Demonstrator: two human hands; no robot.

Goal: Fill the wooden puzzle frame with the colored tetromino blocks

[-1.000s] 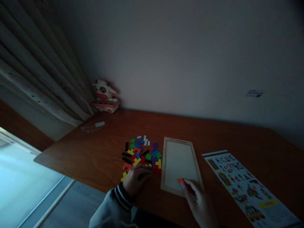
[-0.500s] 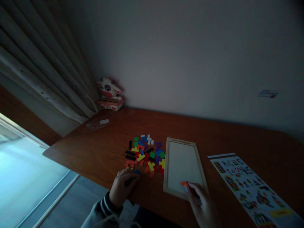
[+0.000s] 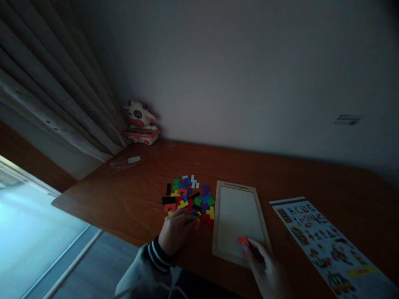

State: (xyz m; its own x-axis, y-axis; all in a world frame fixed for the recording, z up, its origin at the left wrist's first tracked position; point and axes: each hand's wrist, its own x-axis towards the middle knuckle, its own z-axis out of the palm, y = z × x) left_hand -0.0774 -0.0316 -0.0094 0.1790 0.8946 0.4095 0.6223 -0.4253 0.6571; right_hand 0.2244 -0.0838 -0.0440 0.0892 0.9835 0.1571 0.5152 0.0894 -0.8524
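My right hand (image 3: 264,265) pinches an orange piece (image 3: 243,240) over the lower right part of a wooden framed tray (image 3: 215,220). Nothing lies inside the tray's pale inner surface. My left hand (image 3: 176,230) is at the near edge of a pile of coloured flat pieces, its fingers curled with a blue piece (image 3: 195,213) at the fingertips; something green shows under the fingers. The pile holds several black, yellow, green, red, purple and white pieces (image 3: 193,182), left of the tray.
A printed pattern sheet (image 3: 311,232) lies right of the tray on the wooden table (image 3: 249,166). At the back left stand a cow-shaped toy (image 3: 141,124) and a clear plastic bag with a white label (image 3: 134,159). A curtain hangs at the left.
My left hand has moved right and slightly forward over the near part of the pile, together with the blue piece. My right hand still holds the orange piece in nearly the same place.
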